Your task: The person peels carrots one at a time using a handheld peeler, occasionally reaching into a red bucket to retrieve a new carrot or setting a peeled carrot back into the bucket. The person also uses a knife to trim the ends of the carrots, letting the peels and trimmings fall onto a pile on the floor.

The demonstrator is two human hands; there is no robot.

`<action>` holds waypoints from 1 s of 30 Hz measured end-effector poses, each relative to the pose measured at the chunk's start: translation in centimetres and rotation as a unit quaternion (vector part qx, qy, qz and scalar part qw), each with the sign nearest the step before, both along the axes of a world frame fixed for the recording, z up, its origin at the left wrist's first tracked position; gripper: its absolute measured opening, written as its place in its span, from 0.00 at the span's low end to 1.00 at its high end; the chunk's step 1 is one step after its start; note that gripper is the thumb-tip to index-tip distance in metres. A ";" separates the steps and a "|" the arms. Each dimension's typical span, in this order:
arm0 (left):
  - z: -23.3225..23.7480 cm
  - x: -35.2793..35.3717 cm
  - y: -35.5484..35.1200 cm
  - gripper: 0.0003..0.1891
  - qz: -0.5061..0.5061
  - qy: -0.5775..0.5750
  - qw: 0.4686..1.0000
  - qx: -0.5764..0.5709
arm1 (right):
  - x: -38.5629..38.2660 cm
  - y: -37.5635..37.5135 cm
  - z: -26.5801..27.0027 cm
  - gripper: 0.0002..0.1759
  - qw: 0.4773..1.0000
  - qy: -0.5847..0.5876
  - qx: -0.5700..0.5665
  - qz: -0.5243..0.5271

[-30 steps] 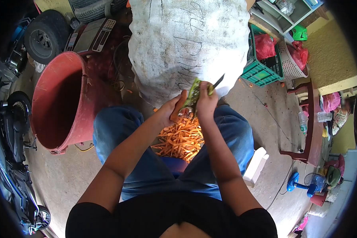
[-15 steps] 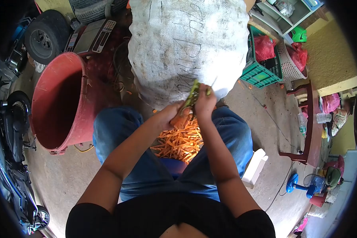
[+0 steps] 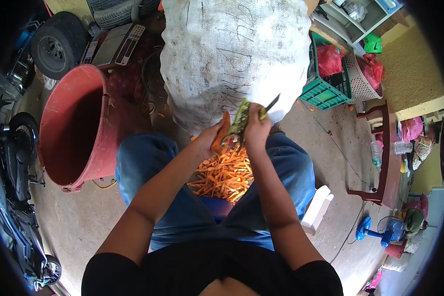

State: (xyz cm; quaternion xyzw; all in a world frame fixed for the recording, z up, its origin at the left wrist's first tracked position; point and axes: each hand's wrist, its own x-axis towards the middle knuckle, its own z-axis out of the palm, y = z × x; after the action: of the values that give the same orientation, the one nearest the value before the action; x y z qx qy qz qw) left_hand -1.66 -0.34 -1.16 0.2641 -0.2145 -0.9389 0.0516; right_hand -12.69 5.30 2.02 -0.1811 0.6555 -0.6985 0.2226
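My left hand [image 3: 207,140] is closed around an orange root vegetable piece [image 3: 221,133], held tilted upward. My right hand [image 3: 256,129] is closed on a knife; the knife's blade [image 3: 273,102] points up and to the right past my fingers. Beside the orange piece, against my right hand, is a long green mottled thing [image 3: 241,116] whose kind I cannot make out. Under both hands, orange vegetable sticks [image 3: 224,180] are heaped in a blue container [image 3: 217,207] between my knees.
A large white woven sack [image 3: 232,59] stands right in front of me. To the left are a red bin [image 3: 73,128], a scale [image 3: 118,47] and a wheel [image 3: 56,45]. A green crate [image 3: 325,91], a wooden frame [image 3: 389,163] and a white box [image 3: 316,209] are on the right.
The orange piece in my left hand has turned from lying low to standing more upright. In my right hand, the knife blade now shows dark and clear at the upper right.
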 end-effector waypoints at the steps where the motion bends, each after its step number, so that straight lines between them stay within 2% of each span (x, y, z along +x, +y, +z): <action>1: -0.4 -0.2 -0.1 0.17 0.011 0.002 1.000 0.018 | 0.7 0.0 -0.1 0.15 0.999 0.038 0.010 0.016; 2: -0.5 -0.3 0.0 0.16 0.023 0.004 0.999 0.035 | 1.2 0.0 -0.1 0.15 0.996 0.076 0.021 0.033; 4: -0.4 -0.5 0.4 0.16 0.037 0.002 0.999 0.040 | 1.7 -0.1 -0.6 0.15 0.997 0.073 0.012 0.037; 6: 0.7 -0.4 0.6 0.16 0.049 0.001 0.998 0.044 | 1.6 -0.1 -1.0 0.15 0.999 0.022 0.006 0.045; 7: 1.5 -0.1 0.7 0.17 0.019 -0.024 0.999 0.013 | 1.5 0.0 -1.1 0.15 0.999 0.023 0.006 0.044; 9: 1.6 0.2 0.8 0.19 -0.011 -0.048 0.999 -0.018 | 1.3 0.0 -1.2 0.14 0.986 0.155 0.064 -0.008; 11: 0.5 0.6 0.8 0.18 -0.110 -0.070 0.988 -0.087 | -0.4 -0.1 -1.1 0.14 0.983 0.161 0.074 -0.044; 12: 1.3 0.8 0.9 0.18 -0.109 -0.070 0.988 -0.088 | -1.9 -0.2 -0.9 0.14 0.979 0.168 0.085 -0.082; 14: 3.8 1.6 1.3 0.20 -0.209 -0.057 0.973 -0.078 | -5.8 0.0 -1.5 0.15 0.980 0.085 0.097 -0.155; 15: 5.5 2.0 1.4 0.20 -0.251 -0.051 0.963 -0.090 | -7.6 0.4 -2.0 0.15 0.972 0.082 0.124 -0.182; 16: 5.2 2.0 1.3 0.20 -0.252 -0.051 0.962 -0.090 | -8.9 0.7 -2.4 0.15 0.963 0.080 0.151 -0.210; 17: 4.6 2.0 1.2 0.20 -0.230 -0.056 0.967 -0.098 | -8.9 0.7 -1.7 0.14 0.973 0.015 0.063 -0.220; 19: 3.3 1.5 1.1 0.20 -0.208 -0.059 0.971 -0.105 | -7.8 0.9 -0.8 0.15 0.977 0.018 0.051 -0.206; 20: 2.9 1.2 0.7 0.20 -0.156 -0.086 0.979 -0.102 | -6.7 0.8 -0.3 0.16 0.981 0.020 0.038 -0.187; 21: 2.3 1.0 0.4 0.20 -0.103 -0.114 0.983 -0.099 | -5.7 0.6 -0.4 0.14 0.989 0.026 0.017 -0.144; 22: 1.4 0.8 0.2 0.20 -0.102 -0.114 0.983 -0.099 | -4.4 0.5 -0.3 0.12 0.993 0.046 0.019 -0.108; 24: 0.1 0.5 -0.2 0.19 -0.051 -0.061 0.996 -0.037 | -0.8 0.4 2.1 0.15 0.998 -0.032 0.030 -0.035; 26: 0.0 0.1 -0.2 0.19 -0.034 -0.062 0.997 -0.036 | 0.4 0.1 0.2 0.16 0.996 0.083 0.033 0.010; 30: 0.3 0.0 0.3 0.19 0.035 -0.051 0.998 -0.016 | 1.8 -0.1 -0.5 0.15 0.993 0.105 0.054 0.024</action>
State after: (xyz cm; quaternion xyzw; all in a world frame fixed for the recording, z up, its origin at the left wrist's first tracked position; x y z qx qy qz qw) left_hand -1.64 0.00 -0.85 0.3180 -0.2222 -0.9184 0.0773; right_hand -10.87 5.20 1.50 -0.2568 0.7077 -0.6334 0.1788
